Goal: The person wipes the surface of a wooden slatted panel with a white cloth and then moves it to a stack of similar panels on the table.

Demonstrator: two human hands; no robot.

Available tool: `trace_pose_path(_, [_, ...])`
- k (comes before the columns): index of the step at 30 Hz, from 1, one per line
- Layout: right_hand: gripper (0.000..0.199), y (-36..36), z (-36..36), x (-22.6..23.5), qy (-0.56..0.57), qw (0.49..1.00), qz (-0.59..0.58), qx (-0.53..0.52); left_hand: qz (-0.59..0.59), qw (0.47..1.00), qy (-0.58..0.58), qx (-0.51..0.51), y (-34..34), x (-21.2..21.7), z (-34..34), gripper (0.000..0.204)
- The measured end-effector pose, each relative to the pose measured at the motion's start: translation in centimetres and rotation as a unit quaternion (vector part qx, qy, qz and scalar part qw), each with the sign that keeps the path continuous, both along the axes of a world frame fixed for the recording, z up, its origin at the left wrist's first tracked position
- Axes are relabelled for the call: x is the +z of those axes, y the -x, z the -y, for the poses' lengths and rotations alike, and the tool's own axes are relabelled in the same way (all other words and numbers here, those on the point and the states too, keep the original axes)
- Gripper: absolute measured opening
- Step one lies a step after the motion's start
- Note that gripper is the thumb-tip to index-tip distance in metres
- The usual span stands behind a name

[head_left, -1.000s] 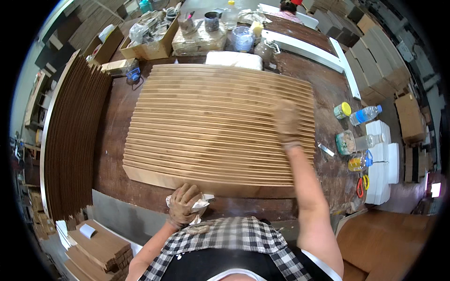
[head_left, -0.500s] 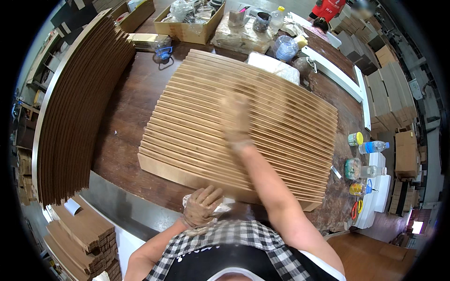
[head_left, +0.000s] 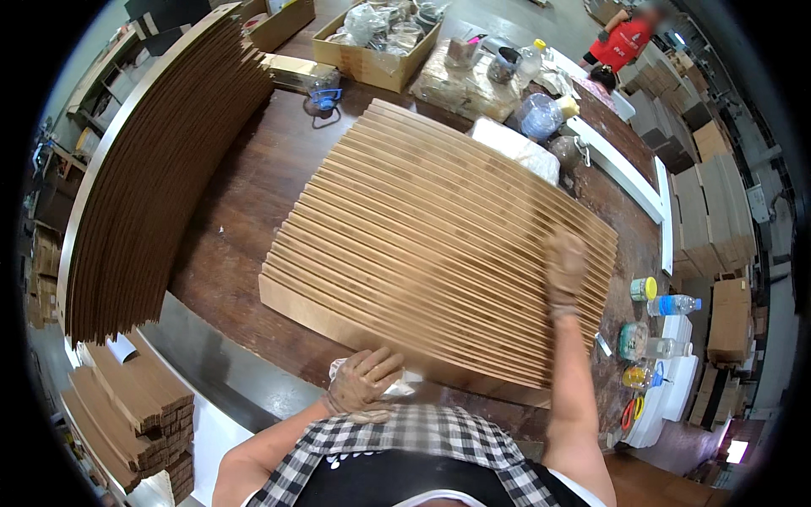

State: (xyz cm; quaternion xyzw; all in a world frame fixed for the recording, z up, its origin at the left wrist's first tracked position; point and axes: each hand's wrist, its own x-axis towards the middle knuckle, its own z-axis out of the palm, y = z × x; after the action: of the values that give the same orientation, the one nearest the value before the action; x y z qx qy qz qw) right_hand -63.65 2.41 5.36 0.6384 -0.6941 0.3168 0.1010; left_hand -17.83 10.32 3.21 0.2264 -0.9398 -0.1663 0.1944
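Gloved right hand (head_left: pixel 564 266) lies flat, fingers open, on the fanned cardboard sheets (head_left: pixel 439 253) at centre frame; light, even strokes along the staggered edges would suit them best. Left hand (head_left: pixel 361 382), lower centre, is closed around a crumpled white cloth (head_left: pixel 397 384). Sheets are thin, matte brown, overlapped like shingles on the dark wooden table (head_left: pixel 228 228).

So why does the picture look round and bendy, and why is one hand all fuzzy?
In the head view, the fisheye lens bends straight edges near the rim, like the tall cardboard stack, and leaves black corners. The right hand is smeared by motion blur on the fanned cardboard sheets; the left hand looks sharp.
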Motion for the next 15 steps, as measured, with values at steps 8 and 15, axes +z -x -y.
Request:
trace_pose_path(8, [0.019, -6.5, 1.5, 0.8, -0.034, 0.996, -0.035, -0.072, -0.004, 0.999, 0.033, 0.034, -0.2, -0.9, -0.8, 0.028])
trace_pose_path(15, [0.028, -30.7, 18.9, 1.6, 0.105, 0.971, 0.076, 0.199, -0.004, 0.998, 0.052, 0.021, 0.1, -0.7, -0.3, 0.024])
